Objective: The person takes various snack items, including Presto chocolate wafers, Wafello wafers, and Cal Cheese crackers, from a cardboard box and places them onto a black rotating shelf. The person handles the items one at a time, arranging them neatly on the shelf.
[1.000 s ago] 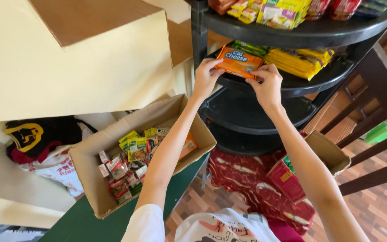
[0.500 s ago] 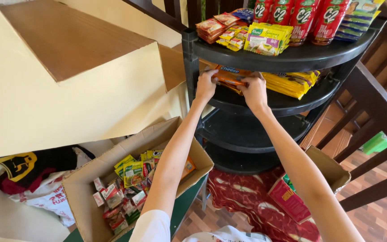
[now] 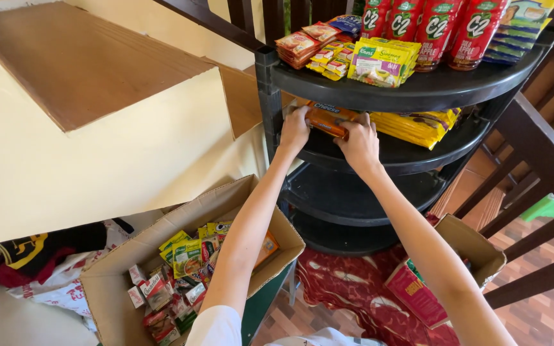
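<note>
Both hands, left hand (image 3: 294, 130) and right hand (image 3: 359, 144), had pushed the orange cracker pack (image 3: 329, 119) deeper onto the second shelf (image 3: 411, 160), fingers still pinching its ends, yellow packs (image 3: 418, 125) at 3 o'clock.

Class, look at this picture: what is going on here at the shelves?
A person's left hand and right hand together grip an orange snack packet at the second tier of a black corner shelf. Yellow packets lie beside it on that tier. The top tier carries red bottles and small sachets. Below, an open cardboard box holds more mixed packets.
</note>
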